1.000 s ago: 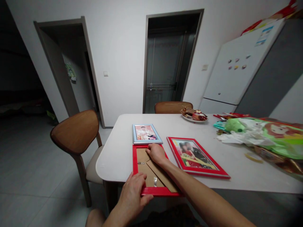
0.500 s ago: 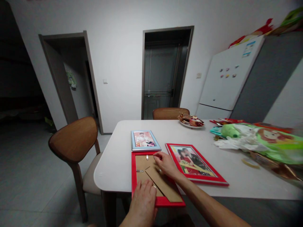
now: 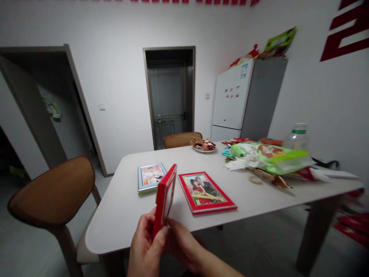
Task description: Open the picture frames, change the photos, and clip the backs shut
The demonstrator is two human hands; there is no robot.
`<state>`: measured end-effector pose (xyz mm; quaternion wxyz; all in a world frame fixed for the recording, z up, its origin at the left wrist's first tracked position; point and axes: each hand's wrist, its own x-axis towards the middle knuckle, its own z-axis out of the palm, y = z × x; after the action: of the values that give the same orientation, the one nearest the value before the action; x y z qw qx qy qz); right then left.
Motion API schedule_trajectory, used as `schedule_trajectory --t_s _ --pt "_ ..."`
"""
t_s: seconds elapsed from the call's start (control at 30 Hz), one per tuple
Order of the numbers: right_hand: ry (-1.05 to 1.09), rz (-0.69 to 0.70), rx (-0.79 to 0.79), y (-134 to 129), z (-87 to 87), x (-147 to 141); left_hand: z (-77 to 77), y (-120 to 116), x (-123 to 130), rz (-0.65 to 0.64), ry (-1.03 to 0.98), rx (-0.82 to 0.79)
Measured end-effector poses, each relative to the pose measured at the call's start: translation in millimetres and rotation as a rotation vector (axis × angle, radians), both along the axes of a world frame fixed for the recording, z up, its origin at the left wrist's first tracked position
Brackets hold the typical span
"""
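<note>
Now the held red frame stands on edge at six o'clock, no longer back-up on the worktop.
The left hand has its grip closed around the held red frame's lower part; the right hand meets its lower end, its grip too hidden to tell how closed. Half a second ago, its brown backing showed. From it, the blue frame lies toward eleven o'clock and the second red frame toward two, both still face-up. A clear bottle now shows toward two.
</note>
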<state>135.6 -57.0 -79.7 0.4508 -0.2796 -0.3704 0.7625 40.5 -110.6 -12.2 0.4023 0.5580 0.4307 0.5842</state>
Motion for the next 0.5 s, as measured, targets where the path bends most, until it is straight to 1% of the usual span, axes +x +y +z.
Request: schedule_trajectory --t_s 0.03,0.07,0.13,0.17,0.2,0.27,0.3,0.37,0.43,0.5 --pt "0.085 -0.043 -0.019 -1 2.2 -2 3.1 2 7 -0.022 -0.082 -0.018" --pt "0.154 -0.113 -0.02 0 5.6 0 6.3 4 13 -0.036 -0.142 -0.024" --pt "0.215 -0.266 0.023 10 15.4 16 12.7 14 23 -0.012 -0.215 0.009" --pt "0.202 -0.331 0.052 19 21.0 29 15.2 21 27 0.003 -0.235 0.028" --pt "0.156 -0.364 0.081 30 26.8 46 16.7 29 31 -0.001 -0.247 0.036" --pt "-0.029 -0.414 0.133 56 37.1 84 14.2 47 38 -0.056 -0.254 0.024" --pt "-0.165 -0.417 0.15 70 41.2 103 9.7 56 42 -0.102 -0.242 0.004" --pt "-0.501 -0.451 0.203 95 46.3 139 -5.7 73 51 -0.17 -0.144 -0.041" --pt "-0.614 -0.459 0.211 114 46.4 166 -25.9 87 62 -0.179 0.048 -0.092" --pt "-0.698 -0.456 0.225 126 41.7 184 -45.2 96 72 -0.167 0.168 -0.122"
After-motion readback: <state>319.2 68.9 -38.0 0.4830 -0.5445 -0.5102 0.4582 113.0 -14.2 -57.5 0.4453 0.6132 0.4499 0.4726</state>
